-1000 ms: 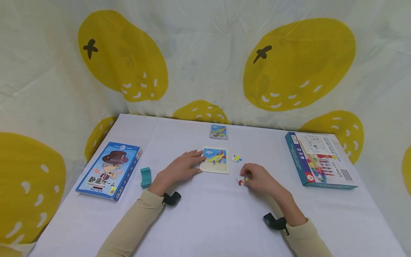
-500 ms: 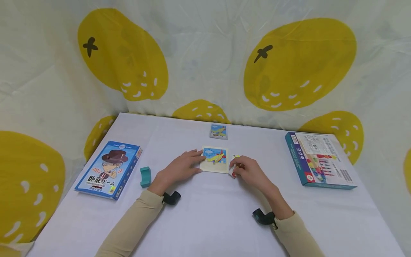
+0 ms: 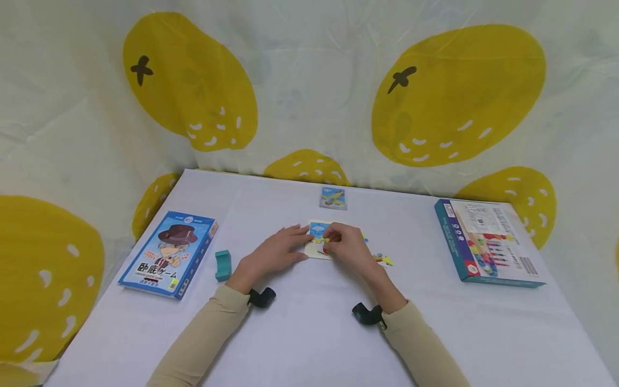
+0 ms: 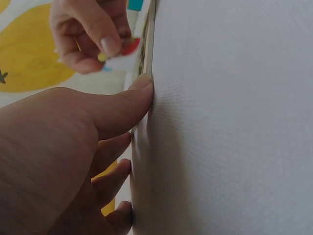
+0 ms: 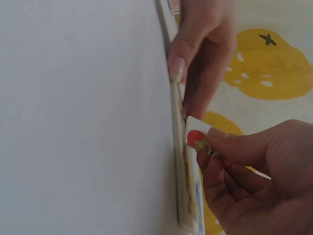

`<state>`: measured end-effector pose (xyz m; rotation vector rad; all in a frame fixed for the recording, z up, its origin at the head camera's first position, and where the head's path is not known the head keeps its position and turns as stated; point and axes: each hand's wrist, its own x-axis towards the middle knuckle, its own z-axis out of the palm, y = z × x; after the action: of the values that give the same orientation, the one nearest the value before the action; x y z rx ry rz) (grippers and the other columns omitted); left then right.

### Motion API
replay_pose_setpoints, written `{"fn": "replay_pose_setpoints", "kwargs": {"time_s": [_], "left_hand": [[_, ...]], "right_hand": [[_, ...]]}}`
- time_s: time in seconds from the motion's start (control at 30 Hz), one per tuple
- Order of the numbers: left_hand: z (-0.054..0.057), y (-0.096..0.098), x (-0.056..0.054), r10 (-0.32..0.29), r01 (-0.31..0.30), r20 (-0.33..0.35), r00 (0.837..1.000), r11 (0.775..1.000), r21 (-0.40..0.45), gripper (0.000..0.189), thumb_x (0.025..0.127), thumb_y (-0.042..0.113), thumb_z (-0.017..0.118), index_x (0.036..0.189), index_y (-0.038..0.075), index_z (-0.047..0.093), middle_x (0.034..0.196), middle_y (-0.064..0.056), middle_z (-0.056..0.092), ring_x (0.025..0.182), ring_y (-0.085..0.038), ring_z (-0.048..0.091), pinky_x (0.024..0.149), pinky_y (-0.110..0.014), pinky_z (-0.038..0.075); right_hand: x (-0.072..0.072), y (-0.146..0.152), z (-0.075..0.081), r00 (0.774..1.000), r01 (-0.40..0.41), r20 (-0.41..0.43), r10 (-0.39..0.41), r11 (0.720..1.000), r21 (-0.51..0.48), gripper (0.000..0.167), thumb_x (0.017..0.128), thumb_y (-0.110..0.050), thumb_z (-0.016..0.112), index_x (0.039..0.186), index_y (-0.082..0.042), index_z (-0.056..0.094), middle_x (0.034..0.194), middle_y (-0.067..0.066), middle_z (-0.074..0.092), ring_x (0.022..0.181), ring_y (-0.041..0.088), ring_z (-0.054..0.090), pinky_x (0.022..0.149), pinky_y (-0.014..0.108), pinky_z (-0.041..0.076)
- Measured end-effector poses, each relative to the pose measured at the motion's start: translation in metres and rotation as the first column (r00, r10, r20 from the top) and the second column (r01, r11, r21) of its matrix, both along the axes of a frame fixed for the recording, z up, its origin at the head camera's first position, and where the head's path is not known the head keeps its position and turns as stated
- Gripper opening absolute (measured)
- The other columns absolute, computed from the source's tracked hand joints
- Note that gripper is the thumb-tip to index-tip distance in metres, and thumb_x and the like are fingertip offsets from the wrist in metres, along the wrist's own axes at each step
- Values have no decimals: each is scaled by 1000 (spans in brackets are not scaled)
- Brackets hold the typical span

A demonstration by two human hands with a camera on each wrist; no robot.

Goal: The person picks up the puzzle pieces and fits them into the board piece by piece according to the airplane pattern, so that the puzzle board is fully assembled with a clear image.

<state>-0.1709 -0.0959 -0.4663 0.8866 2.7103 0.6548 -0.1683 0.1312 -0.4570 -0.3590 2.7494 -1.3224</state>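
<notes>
A small wooden jigsaw board (image 3: 312,250) with a pale frame and a blue sky picture lies mid-table. My left hand (image 3: 282,250) rests at its left side, fingers extended, thumb at the near corner. In the left wrist view, that thumb (image 4: 129,105) touches the board's edge. My right hand (image 3: 349,248) is over the board and hides much of it. Between its thumb and fingers it pinches a puzzle piece (image 5: 196,138), white with a red patch, held tilted close to the board in the right wrist view. A loose yellow puzzle piece (image 3: 384,260) lies right of the board.
Beyond the board lies a small airplane picture (image 3: 333,198). A blue game box (image 3: 166,255) and a teal curved block (image 3: 223,265) are on the left. Another box (image 3: 488,242) lies at the right. Behind the table hangs a cloth (image 3: 314,97) with yellow fruit prints.
My right hand has picked a puzzle piece off the table and carried it left over the board. A loose piece formerly under that hand now shows. My left hand has stayed put.
</notes>
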Motion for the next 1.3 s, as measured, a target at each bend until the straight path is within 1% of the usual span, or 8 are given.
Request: {"fn": "replay_pose_setpoints", "kwargs": {"time_s": [0.13,0.3,0.57,0.8,0.93,1.1,1.2,1.3], "left_hand": [[0,2,-1,-7,7,-2,1000,1000,9,58,97,37,63,150,19,46,161,-1,35,153,-26,26,124,-50,22],[2,5,-2,3,-3,-7,1000,1000,-1,61,97,37,64,151,18,44,161,-1,35,153,-25,26,124,-51,22],[3,7,-1,-9,9,5,1000,1000,5,60,97,34,64,151,16,44,161,-2,35,153,-27,26,124,-52,21],[0,7,-2,-36,36,-33,999,999,-9,55,98,33,63,148,19,48,160,-4,37,152,-29,28,122,-53,25],[-2,8,0,-35,33,-43,998,999,-32,52,98,34,62,147,21,50,160,-4,38,152,-29,29,120,-55,28],[0,8,4,-14,11,-45,999,998,-65,51,98,33,62,147,25,50,160,-4,38,151,-29,30,119,-57,29],[3,7,7,-9,5,-51,999,997,-72,49,99,30,62,146,25,51,160,-5,38,151,-30,30,118,-59,29],[4,6,9,-14,11,-58,998,999,-52,47,99,28,62,145,24,53,159,-7,39,151,-31,30,118,-61,28]], "right_hand": [[-4,-11,-4,1000,12,-16,-12,1000,29,13,83,-2,76,93,-10,72,85,3,68,77,16,60,69,25,50],[-6,-21,-4,999,39,-19,-39,999,22,17,80,-2,79,92,-7,68,78,4,64,72,15,56,64,25,48],[-6,-26,-7,998,44,-52,-38,991,124,11,75,-2,81,74,-9,73,77,3,61,74,15,54,69,27,44],[-8,-22,-5,997,73,-49,-63,969,237,21,76,-17,86,84,-8,69,83,6,57,74,19,51,66,30,41],[-7,-7,-7,997,69,-32,-63,969,236,20,79,-20,84,86,-9,69,84,6,55,75,19,50,66,30,40],[-9,26,-7,995,91,-44,-85,984,155,7,85,-10,73,92,-8,71,88,6,59,82,20,53,72,30,44],[-11,48,-2,993,119,-44,-114,983,139,10,88,-6,68,97,-6,71,93,9,61,85,23,55,72,31,46],[-10,72,3,992,126,-33,-122,978,166,16,89,-7,66,104,-6,71,99,11,63,89,25,57,74,32,47]]}}
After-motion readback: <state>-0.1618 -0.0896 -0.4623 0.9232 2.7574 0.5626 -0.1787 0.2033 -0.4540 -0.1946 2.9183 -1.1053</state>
